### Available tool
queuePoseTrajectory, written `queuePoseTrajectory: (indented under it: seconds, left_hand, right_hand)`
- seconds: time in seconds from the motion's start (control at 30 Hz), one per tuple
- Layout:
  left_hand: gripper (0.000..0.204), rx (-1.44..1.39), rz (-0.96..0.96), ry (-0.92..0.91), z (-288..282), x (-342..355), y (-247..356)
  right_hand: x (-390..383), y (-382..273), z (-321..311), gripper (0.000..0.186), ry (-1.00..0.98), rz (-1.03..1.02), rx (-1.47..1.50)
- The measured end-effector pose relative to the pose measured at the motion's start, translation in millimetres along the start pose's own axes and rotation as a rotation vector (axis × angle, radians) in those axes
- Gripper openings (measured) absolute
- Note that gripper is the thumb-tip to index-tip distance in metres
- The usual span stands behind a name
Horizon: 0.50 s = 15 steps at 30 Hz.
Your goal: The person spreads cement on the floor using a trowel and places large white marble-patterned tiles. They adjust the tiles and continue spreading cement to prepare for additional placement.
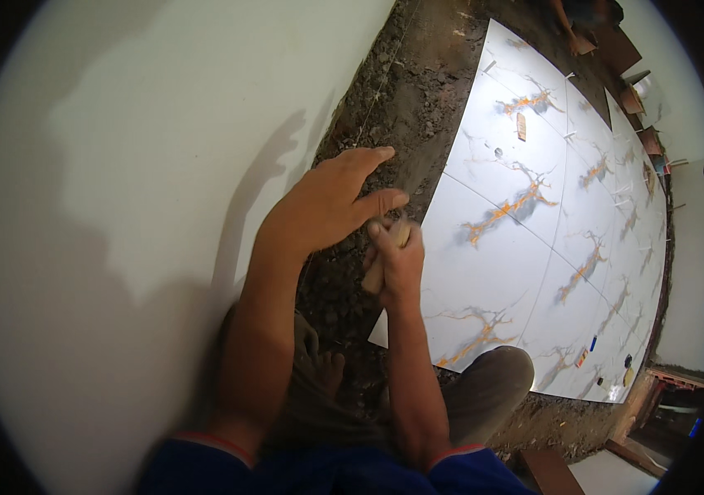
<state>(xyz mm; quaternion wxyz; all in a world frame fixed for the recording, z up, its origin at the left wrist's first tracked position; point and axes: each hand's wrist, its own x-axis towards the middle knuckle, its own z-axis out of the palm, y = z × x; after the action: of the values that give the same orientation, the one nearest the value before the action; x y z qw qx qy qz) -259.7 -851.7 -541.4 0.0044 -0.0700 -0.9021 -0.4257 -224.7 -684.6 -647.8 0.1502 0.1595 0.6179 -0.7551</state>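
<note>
Fingers apart and holding nothing, my left hand [323, 202] hovers over the strip of dark, lumpy soil [418, 107] between wall and tiles. Its thumb comes close to my right hand [399, 260], and I cannot tell if they touch. My right hand is closed around a pale wooden tool handle [373, 279], whose lower end sticks out below the fist. The working end of that tool is hidden or blurred, so its kind does not show. Just right of my right hand lies the edge of the glossy white marbled floor tiles [492, 264], veined in orange and grey.
A plain white wall [121, 165] rises on the left. My bent knee [496, 379] overlaps the tiles' near edge. A small wood piece [521, 128] and a blue item [594, 342] lie on the tiles. Another person's arm [565, 21] shows at the far right.
</note>
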Motion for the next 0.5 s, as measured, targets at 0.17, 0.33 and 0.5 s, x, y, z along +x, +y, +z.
queuePoseTrajectory:
  seconds: [0.17, 0.33, 0.5]
  left_hand:
    - [0.061, -0.689, -0.392, -0.14, 5.1, 20.3, -26.0]
    - [0.044, -0.951, -0.498, 0.089, 5.9, 13.9, -33.4]
    - [0.037, -1.009, -0.485, 0.201, -5.3, 15.9, -35.0]
  right_hand:
    - [10.2, -85.1, 23.9, 0.057, -0.227, -0.315, -0.239]
    - [41.1, -31.9, -22.4, 0.039, -0.114, -0.141, -0.147]
    - [2.3, 137.1, -46.9, 0.047, 0.332, 0.162, -0.793]
